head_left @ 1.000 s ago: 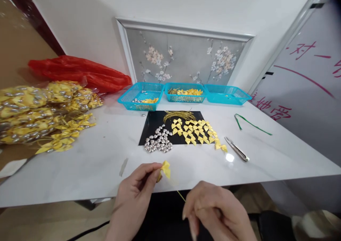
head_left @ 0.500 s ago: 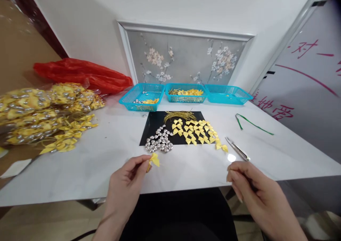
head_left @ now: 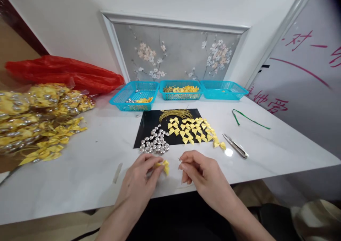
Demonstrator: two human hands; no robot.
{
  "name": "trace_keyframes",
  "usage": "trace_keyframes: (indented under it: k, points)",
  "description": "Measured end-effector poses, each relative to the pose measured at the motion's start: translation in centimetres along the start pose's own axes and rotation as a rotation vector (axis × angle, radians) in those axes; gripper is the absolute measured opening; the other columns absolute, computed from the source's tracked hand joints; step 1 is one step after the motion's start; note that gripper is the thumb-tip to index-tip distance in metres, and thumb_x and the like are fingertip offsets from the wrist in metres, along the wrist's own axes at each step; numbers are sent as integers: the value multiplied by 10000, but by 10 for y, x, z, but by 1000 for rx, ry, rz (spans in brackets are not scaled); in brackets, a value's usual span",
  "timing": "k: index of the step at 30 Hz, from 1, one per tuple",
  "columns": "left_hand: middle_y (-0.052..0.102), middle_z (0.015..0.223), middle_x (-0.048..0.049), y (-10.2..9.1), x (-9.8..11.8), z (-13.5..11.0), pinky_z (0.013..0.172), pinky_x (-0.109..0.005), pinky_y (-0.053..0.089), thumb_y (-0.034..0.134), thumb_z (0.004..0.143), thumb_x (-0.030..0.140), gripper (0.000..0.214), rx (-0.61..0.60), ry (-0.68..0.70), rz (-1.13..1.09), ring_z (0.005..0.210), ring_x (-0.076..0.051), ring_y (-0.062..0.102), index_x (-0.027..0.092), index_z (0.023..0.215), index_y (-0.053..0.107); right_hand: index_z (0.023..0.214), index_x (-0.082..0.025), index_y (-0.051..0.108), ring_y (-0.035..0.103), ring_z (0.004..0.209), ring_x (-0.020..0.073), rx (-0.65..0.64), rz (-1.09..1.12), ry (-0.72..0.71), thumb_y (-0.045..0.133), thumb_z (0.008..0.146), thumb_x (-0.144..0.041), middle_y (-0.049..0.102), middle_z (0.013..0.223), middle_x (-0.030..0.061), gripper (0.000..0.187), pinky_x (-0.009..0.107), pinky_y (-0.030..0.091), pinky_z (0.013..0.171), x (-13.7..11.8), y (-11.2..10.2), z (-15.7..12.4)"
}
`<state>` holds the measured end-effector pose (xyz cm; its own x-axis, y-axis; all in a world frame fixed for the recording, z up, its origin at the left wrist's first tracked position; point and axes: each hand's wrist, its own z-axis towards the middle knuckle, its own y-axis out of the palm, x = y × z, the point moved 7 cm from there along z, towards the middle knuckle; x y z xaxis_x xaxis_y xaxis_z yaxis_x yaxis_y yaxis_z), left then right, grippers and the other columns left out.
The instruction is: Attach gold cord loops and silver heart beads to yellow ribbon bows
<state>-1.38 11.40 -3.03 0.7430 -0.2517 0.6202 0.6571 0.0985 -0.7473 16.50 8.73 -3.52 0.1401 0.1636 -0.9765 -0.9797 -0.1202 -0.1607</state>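
Note:
A small yellow ribbon bow [head_left: 166, 167] is pinched between the thumb and forefinger of my left hand [head_left: 142, 177], just above the front of the white table. To its right, my right hand [head_left: 201, 173] is closed in a pinch; a very thin dark tip shows at its fingers, too fine to name. Beyond my left hand lies a heap of shiny silver beads [head_left: 156, 141], partly on a black mat [head_left: 142, 127]. Rows of yellow bows [head_left: 197, 129] cover the mat's right part, and a bundle of gold cords [head_left: 177, 114] lies along its back.
Three blue baskets [head_left: 223, 94] line the wall. Metal snips [head_left: 236, 146] and a green ribbon [head_left: 250, 120] lie at right. Bagged yellow bows with beads [head_left: 42, 120] and a red plastic bag [head_left: 66, 72] fill the left. A strip of tape [head_left: 117, 173] sits near my left wrist.
My right hand has moved left, close to my left hand. My left hand has shifted slightly right, still pinching the bow. The view has moved a little.

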Motion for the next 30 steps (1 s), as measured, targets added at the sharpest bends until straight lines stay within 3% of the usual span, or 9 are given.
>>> trace_keyframes:
  k: [4, 10, 14, 17, 24, 30]
  points:
    - [717, 1021, -47, -1, 9, 18, 748, -324, 539, 535, 908, 279, 252, 46, 17, 143, 853, -232, 717, 250, 960, 779, 918, -193, 627, 610, 592, 123, -15, -24, 1, 510, 953, -171, 635, 654, -23, 124, 226, 491, 594, 0, 1, 1]
    - [676, 1010, -88, 12, 16, 38, 753, -375, 528, 566, 911, 173, 194, -32, 39, 297, 942, -282, 688, 185, 919, 759, 895, -192, 637, 607, 592, 113, -15, -41, -11, 505, 958, -151, 623, 657, -30, 152, 211, 495, 598, 1, -6, -2]
    - [684, 1024, -65, 16, 14, 41, 806, -391, 548, 611, 928, 141, 111, -65, 65, 344, 931, -232, 679, 165, 902, 716, 887, -188, 640, 614, 597, 110, -3, -37, -18, 496, 959, -143, 626, 671, -25, 167, 201, 498, 588, -1, -11, -4]
    - [712, 1034, -44, 18, 13, 42, 820, -406, 571, 650, 948, 210, 65, -98, 85, 363, 910, -200, 686, 162, 939, 693, 876, -184, 636, 611, 592, 106, 3, -30, -31, 492, 957, -136, 625, 677, -22, 172, 196, 497, 582, -2, -13, -4]
    - [728, 1088, -60, 20, 13, 41, 842, -429, 585, 641, 967, 285, 149, -174, 112, 318, 946, -213, 706, 170, 1044, 695, 869, -189, 636, 607, 592, 109, -15, -27, -65, 487, 956, -120, 628, 679, -22, 186, 210, 508, 599, -1, -9, -3]
    - [734, 1084, -75, 17, 7, 40, 927, -483, 540, 634, 955, 263, 120, -82, 57, 102, 1021, -244, 685, 176, 980, 714, 878, -184, 643, 610, 586, 100, -20, -11, -107, 484, 959, -102, 611, 699, -26, 196, 200, 515, 594, 0, -4, -3]
